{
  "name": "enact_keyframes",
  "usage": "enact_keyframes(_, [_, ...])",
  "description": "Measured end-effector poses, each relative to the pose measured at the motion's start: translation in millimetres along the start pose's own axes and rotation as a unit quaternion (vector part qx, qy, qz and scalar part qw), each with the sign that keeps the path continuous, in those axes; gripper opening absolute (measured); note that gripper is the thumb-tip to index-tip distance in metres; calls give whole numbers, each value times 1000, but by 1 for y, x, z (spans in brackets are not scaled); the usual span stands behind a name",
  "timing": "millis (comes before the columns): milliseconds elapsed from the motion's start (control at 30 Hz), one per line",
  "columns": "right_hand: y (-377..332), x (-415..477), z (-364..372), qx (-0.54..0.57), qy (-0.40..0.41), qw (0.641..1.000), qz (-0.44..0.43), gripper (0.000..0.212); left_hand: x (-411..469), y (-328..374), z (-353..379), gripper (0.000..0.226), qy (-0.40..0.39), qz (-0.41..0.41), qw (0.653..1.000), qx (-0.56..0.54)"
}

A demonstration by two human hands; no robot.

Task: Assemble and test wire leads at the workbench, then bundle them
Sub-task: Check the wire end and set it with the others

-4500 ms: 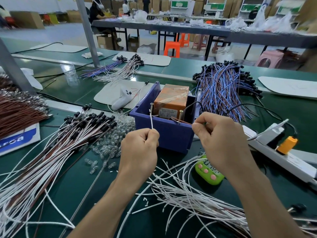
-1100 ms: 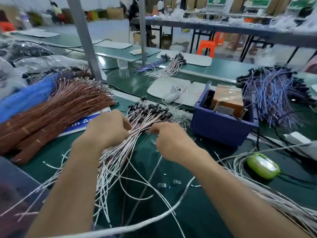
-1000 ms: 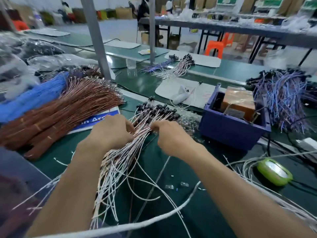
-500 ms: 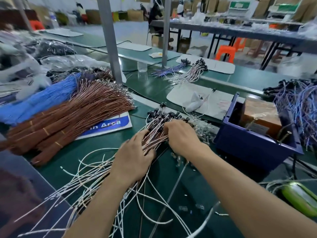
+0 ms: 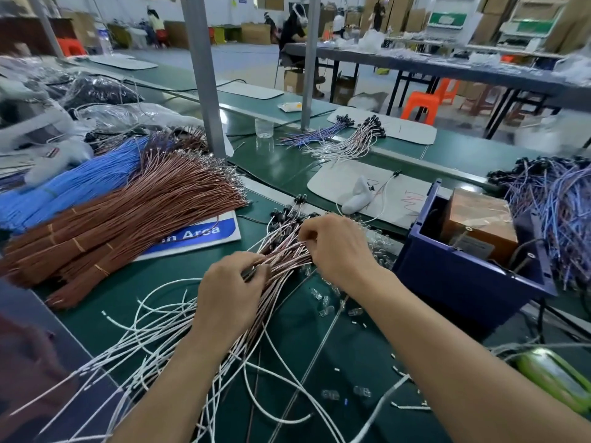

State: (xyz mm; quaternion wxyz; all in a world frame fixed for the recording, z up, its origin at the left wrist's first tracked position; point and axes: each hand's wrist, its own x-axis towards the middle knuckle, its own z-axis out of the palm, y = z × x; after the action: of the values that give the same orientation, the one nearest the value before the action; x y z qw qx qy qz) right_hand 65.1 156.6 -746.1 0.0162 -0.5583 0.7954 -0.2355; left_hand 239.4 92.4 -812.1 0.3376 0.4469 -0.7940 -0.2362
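A loose sheaf of white and brown wire leads [image 5: 281, 254] with black caps at the far end lies across the green bench [image 5: 134, 282] in front of me. My left hand [image 5: 230, 292] grips the sheaf at its middle, fingers curled over the wires. My right hand [image 5: 339, 247] pinches the leads nearer their black-capped ends. The white tails [image 5: 153, 334] of the leads fan out toward me over the bench.
Tied brown wire bundles [image 5: 128, 225] and blue wires [image 5: 73, 183] lie at the left. A blue bin [image 5: 463, 282] with a brown box stands at the right, purple leads [image 5: 553, 206] behind it. Small clear parts [image 5: 335, 305] are scattered below my right hand. A green device [image 5: 556, 378] sits at far right.
My hands left the blue bin and moved left to the capped leads. Since half a second ago my left hand has slid along the sheaf and closed on it.
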Motion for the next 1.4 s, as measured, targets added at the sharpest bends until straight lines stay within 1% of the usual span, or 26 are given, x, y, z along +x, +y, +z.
enact_keyframes(133, [3, -1, -6, 42, -12, 999, 7, 35, -2, 2, -1, 18, 19, -23, 1000, 4])
enact_keyframes(233, [4, -2, -8, 26, 12, 1000, -4, 31, -2, 4, -1, 18, 46, -33, 998, -4])
enact_keyframes(300, [6, -1, -9, 13, 17, 1000, 5, 31, -3, 4, -1, 19, 49, -40, 998, -9])
enact_keyframes(400, [12, 1, -9, -36, -38, 998, 41, 48, -3, 4, -3, 18, 47, -54, 997, -23])
enact_keyframes(433, [14, 1, -8, -57, -61, 995, 53, 49, -4, 4, -3, 17, 47, -55, 997, -27])
enact_keyframes(500, [17, -2, -5, -79, -79, 992, 66, 46, -4, 6, -4, 15, 48, -56, 997, -35])
enact_keyframes(600, [18, -6, 1, -70, -53, 993, 75, 36, -5, 7, -5, 14, 50, -65, 996, -45])
enact_keyframes(667, [16, -8, 3, -89, -57, 992, 76, 28, -4, 6, -5, 14, 49, -72, 995, -47])
enact_keyframes(733, [15, -10, 6, -112, -67, 989, 72, 26, -4, 5, -4, 15, 50, -76, 995, -43])
enact_keyframes(767, [15, -11, 6, -109, -53, 990, 69, 26, -3, 5, -4, 15, 53, -77, 995, -42])
enact_keyframes(867, [12, -15, 0, -56, 57, 996, 40, 27, -3, 4, -4, 15, 66, -81, 994, -37])
enact_keyframes(900, [10, -16, -5, -21, 82, 996, 39, 29, -3, 4, -4, 17, 66, -85, 994, -28])
enact_keyframes(933, [6, -16, -10, 19, 85, 995, 49, 32, -2, 4, -4, 19, 64, -89, 994, -20])
enact_keyframes(1000, [1, -16, -21, 106, 36, 990, 91, 38, -2, 3, -4, 22, 57, -95, 994, -10])
enact_keyframes(1067, [1, -20, -32, 187, -14, 973, 134, 41, -2, 3, -4, 24, 53, -96, 994, -11])
enact_keyframes(1100, [2, -25, -38, 215, -27, 965, 150, 40, -2, 4, -5, 24, 52, -92, 994, -13])
enact_keyframes(1133, [3, -32, -44, 232, -34, 959, 156, 36, -2, 5, -6, 24, 53, -86, 995, -12])
enact_keyframes(1200, [7, -50, -56, 234, -41, 960, 148, 24, -1, 7, -13, 20, 55, -77, 996, -3])
enact_keyframes(1267, [14, -70, -70, 221, -45, 965, 137, 14, 6, 10, -25, 15, 29, -80, 996, -17])
enact_keyframes(1300, [19, -80, -76, 224, -40, 964, 140, 13, 11, 11, -33, 10, -3, -81, 996, -32])
enact_keyframes(1333, [26, -89, -82, 235, -32, 960, 148, 14, 17, 14, -41, 4, -49, -77, 995, -48])
enact_keyframes(1400, [41, -111, -93, 256, -20, 951, 170, 19, 26, 24, -57, 10, -162, -58, 981, -89])
